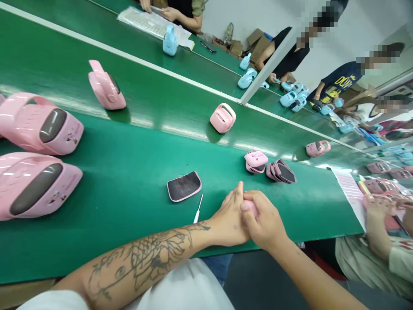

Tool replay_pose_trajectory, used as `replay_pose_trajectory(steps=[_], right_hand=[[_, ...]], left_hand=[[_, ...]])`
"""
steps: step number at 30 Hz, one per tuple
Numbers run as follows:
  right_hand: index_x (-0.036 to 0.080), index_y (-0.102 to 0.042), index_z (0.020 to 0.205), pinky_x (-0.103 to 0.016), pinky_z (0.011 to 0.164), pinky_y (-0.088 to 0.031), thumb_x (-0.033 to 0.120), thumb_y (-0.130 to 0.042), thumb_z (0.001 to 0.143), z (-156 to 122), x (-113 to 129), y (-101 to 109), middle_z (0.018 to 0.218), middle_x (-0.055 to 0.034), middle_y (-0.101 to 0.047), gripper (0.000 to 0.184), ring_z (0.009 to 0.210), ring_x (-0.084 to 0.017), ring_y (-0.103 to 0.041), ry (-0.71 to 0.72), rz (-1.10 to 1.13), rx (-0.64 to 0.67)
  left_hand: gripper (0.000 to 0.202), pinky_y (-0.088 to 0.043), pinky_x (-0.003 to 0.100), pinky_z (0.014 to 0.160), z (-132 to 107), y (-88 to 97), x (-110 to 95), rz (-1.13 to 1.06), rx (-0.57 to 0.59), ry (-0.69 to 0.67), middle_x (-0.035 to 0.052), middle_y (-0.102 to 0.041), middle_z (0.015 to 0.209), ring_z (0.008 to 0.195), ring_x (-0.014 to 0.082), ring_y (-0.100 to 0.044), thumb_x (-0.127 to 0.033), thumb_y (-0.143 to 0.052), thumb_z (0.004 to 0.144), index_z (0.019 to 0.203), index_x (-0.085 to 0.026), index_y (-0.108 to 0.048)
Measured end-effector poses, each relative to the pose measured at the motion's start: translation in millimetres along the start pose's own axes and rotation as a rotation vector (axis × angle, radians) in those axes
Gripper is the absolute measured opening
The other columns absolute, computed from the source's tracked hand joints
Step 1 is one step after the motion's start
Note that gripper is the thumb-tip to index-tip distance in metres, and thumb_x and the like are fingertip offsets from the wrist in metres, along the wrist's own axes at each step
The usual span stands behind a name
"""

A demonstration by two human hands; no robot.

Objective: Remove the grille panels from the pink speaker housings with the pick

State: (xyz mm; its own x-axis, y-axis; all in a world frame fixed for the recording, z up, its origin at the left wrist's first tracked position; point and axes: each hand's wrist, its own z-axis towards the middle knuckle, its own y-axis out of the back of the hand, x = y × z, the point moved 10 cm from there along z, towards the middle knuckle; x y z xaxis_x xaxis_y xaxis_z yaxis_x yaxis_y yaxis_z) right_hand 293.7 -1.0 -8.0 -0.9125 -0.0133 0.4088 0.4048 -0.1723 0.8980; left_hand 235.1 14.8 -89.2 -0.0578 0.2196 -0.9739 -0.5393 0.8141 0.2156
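My left hand (229,217) and my right hand (263,219) meet over the green conveyor belt (122,224), both closed on a small pink plastic piece (251,208) that is mostly hidden by my fingers. Just left of my left hand, a thin white-handled pick (198,209) lies on the belt. A dark pad in a pink frame (183,186) lies further left. Beyond my hands sit a pink casing (256,162) and a leaning stack of pink shells (280,171). Large pink handled devices (40,125) stand along the belt's left side.
More pink devices (222,118) stand along the belt beyond a white rail (180,75). A second green belt holds light blue devices (170,41). Co-workers sit across it. At lower right, a co-worker's hand (379,224) rests by a printed paper sheet (350,193).
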Motion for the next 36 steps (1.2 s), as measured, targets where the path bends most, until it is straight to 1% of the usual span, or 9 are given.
replay_pose_trajectory(steps=[2, 7, 12, 17, 26, 30, 32, 34, 36], right_hand=[[0.021, -0.073, 0.106, -0.044, 0.085, -0.060, 0.048, -0.051, 0.109, 6.1, -5.2, 3.8, 0.104, -0.0119, -0.079, 0.035, 0.096, -0.029, -0.076, -0.010, 0.016, 0.014], [0.025, -0.059, 0.070, -0.033, 0.076, -0.055, 0.042, -0.038, 0.116, 12.3, -14.5, 12.3, 0.081, -0.0031, -0.071, 0.053, 0.079, -0.019, -0.071, -0.025, 0.073, 0.057], [0.025, -0.060, 0.076, -0.033, 0.072, -0.051, 0.041, -0.037, 0.115, 4.7, -14.8, 19.5, 0.077, -0.0021, -0.066, 0.048, 0.073, -0.018, -0.064, 0.008, 0.121, 0.016], [0.023, -0.064, 0.084, -0.036, 0.072, -0.050, 0.034, -0.037, 0.115, 4.3, -14.9, 22.5, 0.081, -0.0038, -0.068, 0.043, 0.075, -0.019, -0.063, -0.011, 0.144, -0.047], [0.025, -0.061, 0.077, -0.043, 0.076, -0.049, 0.028, -0.032, 0.113, 9.3, -2.2, 24.6, 0.079, -0.0059, -0.068, 0.046, 0.075, -0.022, -0.064, -0.097, 0.049, 0.000], [0.026, -0.070, 0.085, -0.049, 0.086, -0.051, 0.031, -0.033, 0.112, 19.1, 3.0, 22.8, 0.087, -0.0080, -0.073, 0.046, 0.088, -0.028, -0.069, -0.107, 0.054, -0.007], [0.027, -0.074, 0.092, -0.048, 0.087, -0.055, 0.031, -0.033, 0.112, 15.5, 8.3, 23.0, 0.088, -0.0073, -0.076, 0.046, 0.089, -0.028, -0.071, -0.084, 0.061, -0.030], [0.028, -0.077, 0.098, -0.042, 0.082, -0.061, 0.032, -0.033, 0.113, 4.6, 10.6, 26.2, 0.088, -0.0054, -0.078, 0.047, 0.083, -0.025, -0.074, -0.039, 0.046, -0.088], [0.025, -0.074, 0.134, -0.046, 0.106, -0.063, 0.040, -0.038, 0.113, -8.2, -8.7, 29.1, 0.132, -0.0128, -0.080, 0.044, 0.122, -0.029, -0.077, -0.097, 0.115, -0.165]], left_hand=[[0.122, -0.033, 0.064, 0.136, 4.4, -2.8, -4.9, 0.022, -0.028, 0.013, 0.0346, -0.027, 0.178, 0.169, 0.0461, -0.028, -0.036, -0.073, 0.081, 0.173, -0.001, 0.000], [0.108, -0.049, 0.066, 0.120, 12.1, -4.9, -14.3, 0.114, -0.232, 0.101, 0.0274, -0.060, 0.152, 0.140, 0.0446, -0.061, -0.040, -0.074, 0.079, 0.169, -0.009, -0.022], [0.088, -0.054, 0.060, 0.104, 16.4, -12.1, -28.5, 0.303, -0.269, 0.050, 0.0236, -0.070, 0.127, 0.114, 0.0391, -0.068, -0.039, -0.068, 0.085, 0.159, -0.003, -0.037], [0.048, -0.054, 0.053, 0.089, 14.9, -14.0, -33.2, 0.404, -0.254, 0.056, 0.0150, -0.067, 0.114, 0.100, 0.0346, -0.066, -0.036, -0.067, 0.085, 0.127, -0.015, -0.057], [0.057, -0.053, 0.057, 0.088, 6.0, -1.0, -46.3, 0.377, -0.367, 0.013, 0.0208, -0.068, 0.112, 0.098, 0.0381, -0.066, -0.034, -0.065, 0.089, 0.139, -0.011, -0.050], [0.065, -0.054, 0.060, 0.099, 2.0, 10.1, -45.6, 0.310, -0.447, -0.066, 0.0217, -0.070, 0.126, 0.112, 0.0399, -0.069, -0.034, -0.059, 0.097, 0.155, -0.014, -0.038], [0.068, -0.055, 0.060, 0.105, -6.8, 11.0, -36.3, 0.255, -0.465, -0.065, 0.0212, -0.070, 0.136, 0.121, 0.0393, -0.070, -0.029, -0.054, 0.098, 0.162, -0.020, -0.032], [0.075, -0.057, 0.059, 0.109, -6.9, 4.0, -19.9, 0.165, -0.353, -0.061, 0.0201, -0.069, 0.142, 0.128, 0.0387, -0.071, -0.030, -0.057, 0.097, 0.166, -0.024, -0.028], [0.094, -0.058, 0.059, 0.111, 5.3, 8.2, 7.8, 0.008, -0.256, 0.048, 0.0220, -0.069, 0.146, 0.131, 0.0417, -0.071, -0.041, -0.070, 0.090, 0.170, -0.022, -0.025]])
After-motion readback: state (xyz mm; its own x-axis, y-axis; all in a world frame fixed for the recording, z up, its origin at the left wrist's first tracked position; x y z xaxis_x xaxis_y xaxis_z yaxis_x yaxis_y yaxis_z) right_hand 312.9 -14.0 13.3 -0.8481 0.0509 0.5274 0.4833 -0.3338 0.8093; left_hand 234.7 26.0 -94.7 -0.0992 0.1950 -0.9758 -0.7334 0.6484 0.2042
